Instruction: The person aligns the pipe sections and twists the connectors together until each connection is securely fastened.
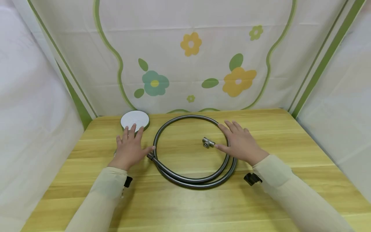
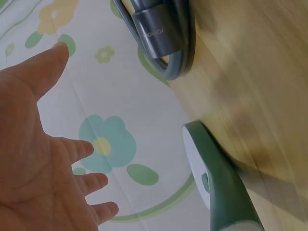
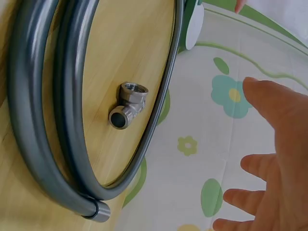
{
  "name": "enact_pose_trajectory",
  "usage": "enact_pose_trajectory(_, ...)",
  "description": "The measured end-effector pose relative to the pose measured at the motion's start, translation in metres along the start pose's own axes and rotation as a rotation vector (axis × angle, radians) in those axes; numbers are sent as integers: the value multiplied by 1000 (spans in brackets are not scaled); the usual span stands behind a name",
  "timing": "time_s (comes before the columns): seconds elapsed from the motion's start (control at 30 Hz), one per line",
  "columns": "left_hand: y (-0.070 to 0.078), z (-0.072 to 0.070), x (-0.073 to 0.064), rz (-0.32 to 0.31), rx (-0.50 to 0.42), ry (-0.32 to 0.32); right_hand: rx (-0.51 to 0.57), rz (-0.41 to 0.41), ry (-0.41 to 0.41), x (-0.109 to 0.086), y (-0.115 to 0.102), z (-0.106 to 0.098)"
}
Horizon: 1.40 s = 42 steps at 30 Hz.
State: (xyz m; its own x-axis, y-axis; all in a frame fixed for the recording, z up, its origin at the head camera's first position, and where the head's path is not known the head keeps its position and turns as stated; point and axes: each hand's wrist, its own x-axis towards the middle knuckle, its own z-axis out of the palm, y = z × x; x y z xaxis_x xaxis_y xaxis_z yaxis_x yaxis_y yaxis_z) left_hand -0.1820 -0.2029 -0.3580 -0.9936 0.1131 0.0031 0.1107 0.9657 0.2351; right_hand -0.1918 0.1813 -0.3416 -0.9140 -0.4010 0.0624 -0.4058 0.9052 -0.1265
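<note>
A dark grey shower hose [image 1: 200, 186] lies coiled in a loop on the table. Inside the loop sits a small metal tee fitting [image 1: 207, 142] with threaded ends, also plain in the right wrist view. At the back left is a shower head [image 1: 135, 118] with a white face and green body; its green handle [image 2: 231, 197] shows in the left wrist view. My left hand [image 1: 128, 150], fingers spread, hovers over the handle, partly hiding it, beside the hose's end. Over the loop's right side my right hand [image 1: 242, 144] is held with fingers extended. Neither holds anything.
The wooden table [image 1: 185, 209] runs back to a white flowered cloth [image 1: 174, 19]. Cloth panels also hang at the left and right sides. Black wrist mounts [image 1: 252, 179] stick out from the sleeves.
</note>
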Motion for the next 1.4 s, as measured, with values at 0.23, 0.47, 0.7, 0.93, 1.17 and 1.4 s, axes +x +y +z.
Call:
enact_pose_trajectory(0.23, -5, -2, -2, -3, -27, -2, -2, -26, -7, 3, -9, -1)
enact_pose_trajectory(0.47, -9, -4, -4, -13, -34, -5, 9, -53, -8, 6, -15, 3)
enact_pose_trajectory(0.7, -15, -1, -4, -16, -31, 22, -4, -82, -10, 8, -24, 5)
enact_pose_trajectory(0.93, -19, -1, -5, -23, -24, 24, 1, -91, -16, 9, -30, 7)
enact_pose_trajectory(1.17, -23, 0, -4, -33, -31, 15, -2, -109, -1, 10, -33, 9)
enact_pose_trajectory(1.4, -25, 1, -3, -33, -32, 17, 9, -123, 7, 11, -37, 10)
